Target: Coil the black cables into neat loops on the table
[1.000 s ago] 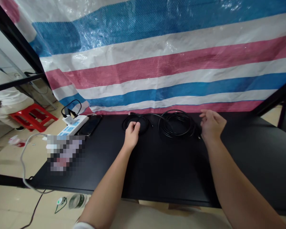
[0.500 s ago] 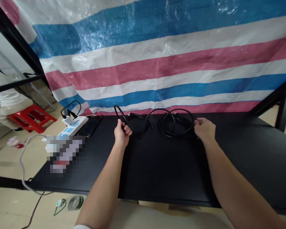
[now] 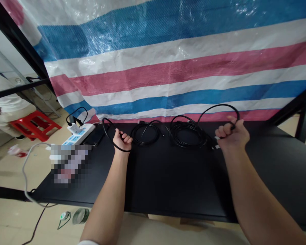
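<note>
My left hand (image 3: pixel 122 140) is closed around a black cable, which bends in a loop (image 3: pixel 105 124) beyond the fingers and passes under the wrist. My right hand (image 3: pixel 234 135) is closed on another stretch of black cable; an arc (image 3: pixel 220 105) of it rises and drops toward the larger coil (image 3: pixel 187 136). By the right fingers there are pale plug ends (image 3: pixel 215 147). A smaller black cable coil (image 3: pixel 146 133) lies between the left hand and the larger coil, both on the black table (image 3: pixel 178 183).
A white power strip (image 3: pixel 78 136) with plugs and a dark phone (image 3: pixel 94 135) lie at the table's left. A striped plastic sheet (image 3: pixel 168 75) hangs behind. On the floor at left stand a red stool (image 3: pixel 38 124), with a person seated, and a glass jar (image 3: pixel 81 216).
Both hands have moved apart, left hand leftward and right hand rightward. The right hand has turned palm up with a raised cable arc, and the cable span between the hands has dropped away.
</note>
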